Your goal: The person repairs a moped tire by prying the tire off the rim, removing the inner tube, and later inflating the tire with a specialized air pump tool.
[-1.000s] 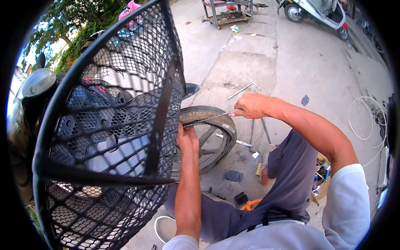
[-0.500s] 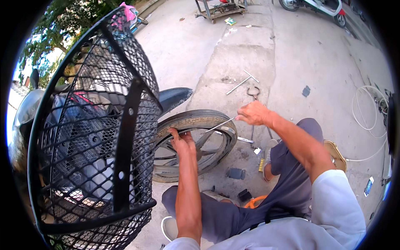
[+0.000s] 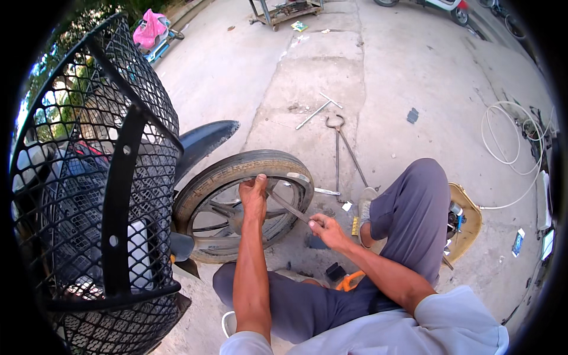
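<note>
A wheel with a dark, dirty tire (image 3: 248,161) and spoked rim lies before my knees. My left hand (image 3: 253,198) is closed on the tire's upper inner edge, thumb on top. My right hand (image 3: 328,232) grips a long flat metal lever (image 3: 291,207), whose far end reaches the rim beside my left fingers; whether it is under the tire edge I cannot tell. A long metal tool (image 3: 325,190) lies partly behind the wheel.
A black mesh basket (image 3: 122,195) and dark fender (image 3: 210,135) fill the left. On the concrete lie a T-wrench (image 3: 319,110), long tongs (image 3: 351,152), a coiled hose (image 3: 503,158) and a tan tray (image 3: 470,231) of tools. A cart (image 3: 272,23) and scooter (image 3: 458,15) stand farther back.
My right hand has swung down and toward me with the lever, now lower than my left hand. My left hand still holds the tire. The view has shifted, showing more ground around the wheel.
</note>
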### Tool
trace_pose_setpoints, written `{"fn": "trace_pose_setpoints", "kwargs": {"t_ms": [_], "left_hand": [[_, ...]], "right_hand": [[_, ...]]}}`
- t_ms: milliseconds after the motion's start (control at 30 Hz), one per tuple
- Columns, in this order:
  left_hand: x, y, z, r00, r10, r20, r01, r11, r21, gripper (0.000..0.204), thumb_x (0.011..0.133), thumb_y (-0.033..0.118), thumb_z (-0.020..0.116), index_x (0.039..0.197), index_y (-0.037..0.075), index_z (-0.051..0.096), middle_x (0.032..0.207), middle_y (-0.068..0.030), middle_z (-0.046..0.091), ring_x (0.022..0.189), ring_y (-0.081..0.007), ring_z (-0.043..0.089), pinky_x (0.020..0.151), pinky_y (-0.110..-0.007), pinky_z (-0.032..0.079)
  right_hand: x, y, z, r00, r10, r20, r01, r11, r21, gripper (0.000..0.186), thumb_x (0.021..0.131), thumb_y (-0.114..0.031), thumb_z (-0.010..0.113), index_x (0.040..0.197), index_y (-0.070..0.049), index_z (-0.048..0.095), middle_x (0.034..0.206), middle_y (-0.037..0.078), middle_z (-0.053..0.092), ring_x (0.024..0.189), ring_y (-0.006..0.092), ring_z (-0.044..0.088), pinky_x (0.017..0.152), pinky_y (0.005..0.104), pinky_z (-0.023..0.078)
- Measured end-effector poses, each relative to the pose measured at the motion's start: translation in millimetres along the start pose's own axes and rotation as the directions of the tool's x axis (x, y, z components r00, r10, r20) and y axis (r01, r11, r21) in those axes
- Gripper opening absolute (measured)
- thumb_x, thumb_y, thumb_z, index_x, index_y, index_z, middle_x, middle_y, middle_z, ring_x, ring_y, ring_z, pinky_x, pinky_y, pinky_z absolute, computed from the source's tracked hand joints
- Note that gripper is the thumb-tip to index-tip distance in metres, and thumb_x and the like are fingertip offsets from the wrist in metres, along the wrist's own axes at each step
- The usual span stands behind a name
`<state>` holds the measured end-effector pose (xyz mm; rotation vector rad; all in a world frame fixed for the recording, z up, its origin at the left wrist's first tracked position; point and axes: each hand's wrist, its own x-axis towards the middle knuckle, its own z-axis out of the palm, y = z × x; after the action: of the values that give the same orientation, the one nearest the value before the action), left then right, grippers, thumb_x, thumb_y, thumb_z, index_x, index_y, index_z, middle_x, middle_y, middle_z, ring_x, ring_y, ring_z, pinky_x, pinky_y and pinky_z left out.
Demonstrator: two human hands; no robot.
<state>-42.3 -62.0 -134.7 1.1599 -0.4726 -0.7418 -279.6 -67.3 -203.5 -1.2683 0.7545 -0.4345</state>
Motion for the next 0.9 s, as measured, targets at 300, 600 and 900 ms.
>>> {"fn": "trace_pose_setpoints", "kwargs": {"t_ms": [300,600,900], "left_hand": [[-22,32,-25,0.986,0.13,0.1,-0.129,0.991,-0.02,0.038,0.082,0.008,0.074,0.116,0.002,0.058,0.116,-0.0071,0.063,0.108,-0.0207,0.06,0.093,-0.038,0.051],[-19,46,-69,0.994,0.111,-0.003,-0.106,0.938,-0.33,0.045,0.088,0.029,0.069,0.124,0.008,0.052,0.128,-0.0061,0.058,0.118,-0.0236,0.056,0.098,-0.041,0.047],[-23,45,-68,0.996,0.078,0.041,-0.067,0.97,-0.233,0.05,0.085,0.04,0.07,0.125,0.015,0.053,0.13,0.0008,0.055,0.123,-0.0216,0.05,0.101,-0.04,0.041]], "right_hand": [[11,-14,31,1.0,0.03,-0.006,-0.03,0.999,0.027,0.031,0.097,-0.031,0.054,0.101,-0.002,0.06,0.069,0.002,0.054,0.066,0.0103,0.049,0.059,0.0301,0.041],[43,-5,79,0.968,-0.235,-0.091,0.225,0.968,-0.11,0.028,0.096,-0.028,0.056,0.101,-0.001,0.059,0.074,0.016,0.058,0.068,0.0302,0.056,0.066,0.0397,0.044],[77,-11,75,0.947,-0.321,0.005,0.318,0.935,-0.16,0.021,0.095,-0.021,0.056,0.101,-0.002,0.06,0.083,0.02,0.061,0.079,0.0401,0.059,0.069,0.0422,0.046]]}}
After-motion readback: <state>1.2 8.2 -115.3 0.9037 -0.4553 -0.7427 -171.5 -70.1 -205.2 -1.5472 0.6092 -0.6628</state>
